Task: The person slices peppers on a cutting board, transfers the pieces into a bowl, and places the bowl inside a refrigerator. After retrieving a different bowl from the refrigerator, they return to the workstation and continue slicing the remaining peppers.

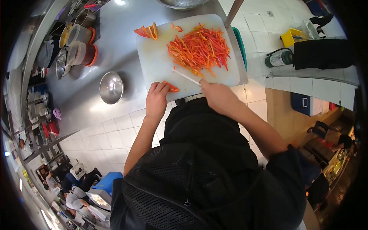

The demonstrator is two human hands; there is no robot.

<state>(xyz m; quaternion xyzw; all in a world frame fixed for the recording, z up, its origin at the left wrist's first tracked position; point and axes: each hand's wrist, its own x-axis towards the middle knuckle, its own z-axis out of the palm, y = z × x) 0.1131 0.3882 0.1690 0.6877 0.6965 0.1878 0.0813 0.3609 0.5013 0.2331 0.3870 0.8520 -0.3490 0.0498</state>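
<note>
A white cutting board point(151, 57) lies on the steel table. My left hand point(156, 100) is at its front edge, fingers bent and closed on a red bell pepper piece point(171, 87). In my right hand point(219, 96) is a knife point(187, 77), its narrow pale blade pointing left over the board, apart from the piece. The handle is hidden in my fist. Beyond the blade spreads a big pile of red and orange bell pepper strips point(199, 49). Larger bell pepper pieces point(147, 31) rest at the board's far left corner, with a few small scraps near them.
Left of the board stands a small steel bowl point(111, 88). Plastic tubs point(79, 53) with orange lids and metal bowls line the table's left side. A larger metal bowl point(182, 3) is at the far edge. A table post point(234, 12) rises behind the board's right corner.
</note>
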